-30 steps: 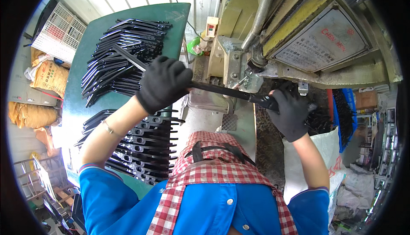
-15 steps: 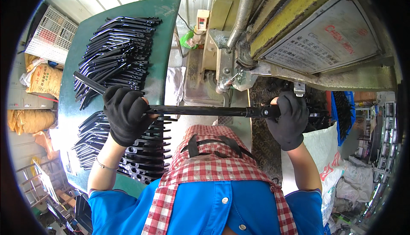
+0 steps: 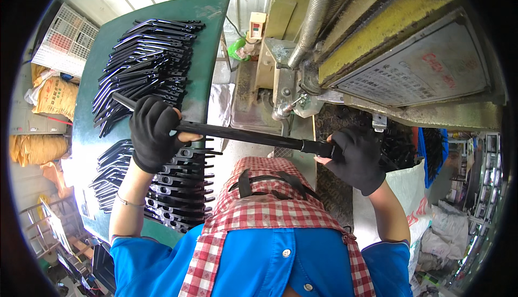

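A bent black metal tube (image 3: 243, 134) is held across the front of my body, its right end lower than its left. My left hand (image 3: 155, 135), in a black fingertip-less glove, is closed around it near the bend; the short end sticks out up and left. My right hand (image 3: 356, 159), gloved the same way, closes over the far end, where a thicker black fitting (image 3: 317, 147) shows. The palm hides the tip. Under and beyond my left hand, similar bent black tubes (image 3: 148, 54) are piled on a green table (image 3: 210, 32).
A greasy yellow-green machine (image 3: 399, 32) with a metal plate overhangs at upper right. Below it lie more black parts (image 3: 402, 148) beside a blue crate (image 3: 436, 154). A white woven sack (image 3: 394, 200) stands near my right forearm. Another group of black parts (image 3: 181, 189) lies nearer on the table.
The tube has gone from nearly level to slanting down to the right. My right hand has shifted slightly left and turned at its end; my left hand has moved a little.
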Demonstrator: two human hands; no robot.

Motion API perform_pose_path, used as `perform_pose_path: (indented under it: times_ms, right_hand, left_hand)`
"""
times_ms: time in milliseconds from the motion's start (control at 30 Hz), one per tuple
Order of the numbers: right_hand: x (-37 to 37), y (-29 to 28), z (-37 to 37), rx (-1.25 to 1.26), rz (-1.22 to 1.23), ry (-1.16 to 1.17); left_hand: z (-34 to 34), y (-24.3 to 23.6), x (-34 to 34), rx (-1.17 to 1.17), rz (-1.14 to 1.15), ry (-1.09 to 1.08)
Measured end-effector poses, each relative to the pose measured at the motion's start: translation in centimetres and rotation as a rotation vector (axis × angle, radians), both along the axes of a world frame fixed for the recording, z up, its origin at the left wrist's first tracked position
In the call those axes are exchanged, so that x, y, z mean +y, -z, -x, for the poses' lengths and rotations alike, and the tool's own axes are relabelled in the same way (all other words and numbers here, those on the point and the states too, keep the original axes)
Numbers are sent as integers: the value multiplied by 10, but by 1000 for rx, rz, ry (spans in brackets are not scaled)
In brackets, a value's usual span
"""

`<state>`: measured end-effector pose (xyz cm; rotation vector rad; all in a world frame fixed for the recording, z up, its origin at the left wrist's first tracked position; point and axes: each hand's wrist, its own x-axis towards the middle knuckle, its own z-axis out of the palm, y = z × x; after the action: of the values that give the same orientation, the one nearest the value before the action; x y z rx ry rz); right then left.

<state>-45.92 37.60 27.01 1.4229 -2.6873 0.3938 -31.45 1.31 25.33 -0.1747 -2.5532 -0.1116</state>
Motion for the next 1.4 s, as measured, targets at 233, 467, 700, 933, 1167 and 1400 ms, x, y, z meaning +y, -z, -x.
perform_pose_path:
  times_ms: [233, 467, 700, 933, 1167, 1400]
  right_hand:
    - [4, -15, 14, -131, -174, -54]
    - [-3, -25, 16, -242, -268, -23]
    - [-13, -29, 23, -574, -270, -84]
    - [-7, -16, 27, -250, -116, -136]
    - [-9, -21, 20, -149, -289, 6]
    - [-7, -23, 25, -239, -391, -13]
  left_hand:
    - [4, 8, -8, -406, -335, 127]
    - [12, -4, -11, -780, -627, 162]
    - [18, -2, -12, -1072, -730, 132]
    - [25, 19, -25, -991, -724, 111]
    - [29, 12, -24, -898, -649, 154]
    - [26, 14, -23, -935, -670, 148]
